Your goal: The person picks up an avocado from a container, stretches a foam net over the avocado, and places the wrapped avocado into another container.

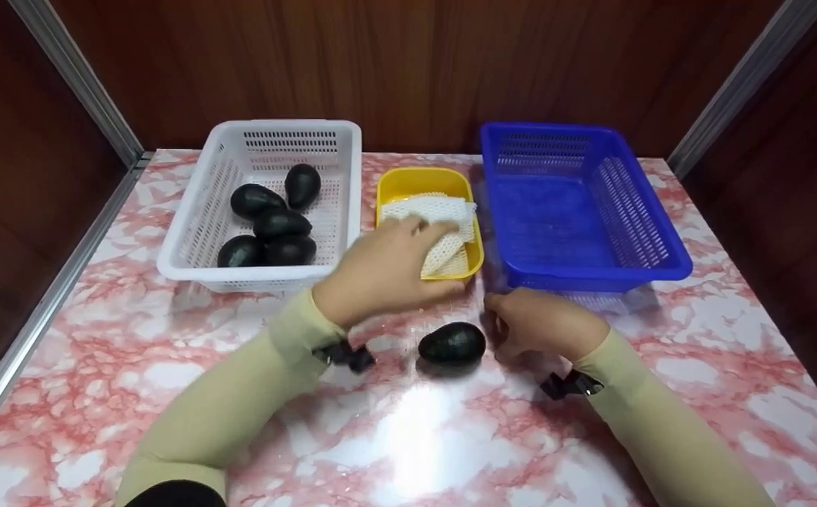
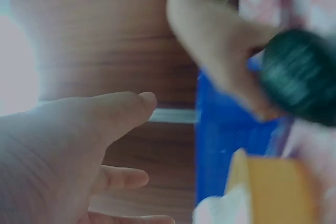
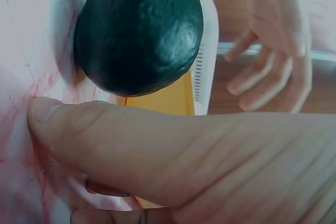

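Observation:
A single dark green avocado (image 1: 452, 344) lies on its side on the marbled table in front of the yellow box. My left hand (image 1: 389, 271) is over the front left of the yellow box (image 1: 477, 264), its fingers spread and nothing in its grasp. White foam net sleeves (image 1: 444, 215) lie in that box, partly hidden by the left hand. Just right of the avocado, my right hand (image 1: 546, 324) is low over the table with its fingers loosely bent. The right wrist view shows its thumb (image 3: 94, 129) stretched out beside the avocado (image 3: 139, 32), holding nothing.
A white basket (image 1: 190, 273) with several avocados stands at the back left. At the back right is a blue basket (image 1: 595, 271), with the yellow box between the two. Wooden panels (image 1: 422, 70) enclose the table at the back and sides.

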The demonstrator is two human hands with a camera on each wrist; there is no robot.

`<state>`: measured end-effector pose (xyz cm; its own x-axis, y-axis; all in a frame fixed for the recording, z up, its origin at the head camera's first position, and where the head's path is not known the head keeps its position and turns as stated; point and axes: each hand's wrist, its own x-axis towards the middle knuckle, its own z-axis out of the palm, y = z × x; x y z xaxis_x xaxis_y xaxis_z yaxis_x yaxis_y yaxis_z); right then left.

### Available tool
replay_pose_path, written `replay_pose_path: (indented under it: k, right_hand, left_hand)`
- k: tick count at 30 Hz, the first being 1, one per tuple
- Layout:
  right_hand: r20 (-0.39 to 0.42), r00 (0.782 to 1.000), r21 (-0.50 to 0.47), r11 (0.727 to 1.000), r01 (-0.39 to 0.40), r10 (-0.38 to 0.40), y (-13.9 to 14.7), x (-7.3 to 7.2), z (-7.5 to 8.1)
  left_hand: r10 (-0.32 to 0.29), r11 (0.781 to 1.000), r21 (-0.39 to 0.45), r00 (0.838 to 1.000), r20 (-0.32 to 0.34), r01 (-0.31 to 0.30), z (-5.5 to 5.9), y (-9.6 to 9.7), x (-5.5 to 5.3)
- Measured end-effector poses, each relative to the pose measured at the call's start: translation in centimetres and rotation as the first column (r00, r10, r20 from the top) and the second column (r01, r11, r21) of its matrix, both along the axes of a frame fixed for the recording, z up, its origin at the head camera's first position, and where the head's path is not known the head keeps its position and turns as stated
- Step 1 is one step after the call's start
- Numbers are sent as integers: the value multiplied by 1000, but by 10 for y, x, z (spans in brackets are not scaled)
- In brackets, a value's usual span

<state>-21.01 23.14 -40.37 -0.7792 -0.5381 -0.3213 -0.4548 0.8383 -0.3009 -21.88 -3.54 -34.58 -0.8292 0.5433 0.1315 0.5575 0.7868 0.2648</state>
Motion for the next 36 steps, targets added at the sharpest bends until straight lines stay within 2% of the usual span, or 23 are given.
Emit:
replay_pose_path:
  k: [3, 6, 9, 12, 14, 18, 22, 24, 29, 36]
  right_hand:
    - [-1, 1000, 0, 1000, -10, 10, 0, 0, 0]
    - [17, 1000, -8, 1000, 3, -3, 1, 0, 0]
    - [29, 999, -14, 1000, 12, -12, 2, 0, 0]
    - [27, 1000, -8, 1000, 16, -16, 4, 0, 0]
    - [23, 1000, -7, 1000, 14, -14, 5, 0, -1]
    - [21, 1000, -23, 1000, 11, -10, 7, 1, -3]
    - [27, 1000, -26, 1000, 7, -6, 6, 3, -4]
    - [28, 1000, -29, 1000, 1, -1, 5, 2, -4]
    - [31, 1000, -37, 999, 1, 1, 3, 1, -4]
    - [23, 1000, -16, 1000, -5, 6, 2, -2, -2]
  left_hand:
    - [1, 1000, 18, 999, 36, -1, 18, 0, -20]
    - [4, 1000, 0, 996, 89, -4, 34, 3, -44]
    - [-8, 1000, -21, 984, 176, 12, 43, 5, -71]
    - [-40, 997, -57, 961, 274, 57, 44, 7, -101]
    - [-48, 993, -84, 941, 336, 80, 40, 7, -119]
    - [-18, 976, -190, 906, 423, 109, 27, 9, -145]
    - [4, 948, -284, 883, 469, 147, 13, 11, -158]
    - [-10, 939, -300, 884, 467, 168, 7, 11, -161]
    - [-70, 937, -284, 908, 413, 201, 1, 10, -164]
    - [-71, 965, -213, 935, 349, 153, 5, 7, -161]
